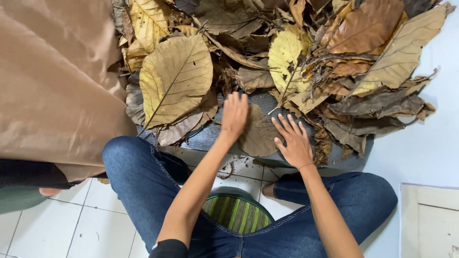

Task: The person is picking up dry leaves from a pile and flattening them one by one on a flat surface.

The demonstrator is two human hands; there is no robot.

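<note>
We find the brown leaf lying flat between both hands: left hand pressing its upper-left edge, right hand splayed on its right; neither grips.

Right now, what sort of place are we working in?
Probably a home or small workshop floor, indoors: white floor tiles, a heap of dry leaves on a grey mat, and both hands pressing one brown leaf.

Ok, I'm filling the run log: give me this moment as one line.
left hand: flat on brown leaf | right hand: flat on same leaf | leaf on grey mat | leaf pile behind
</note>
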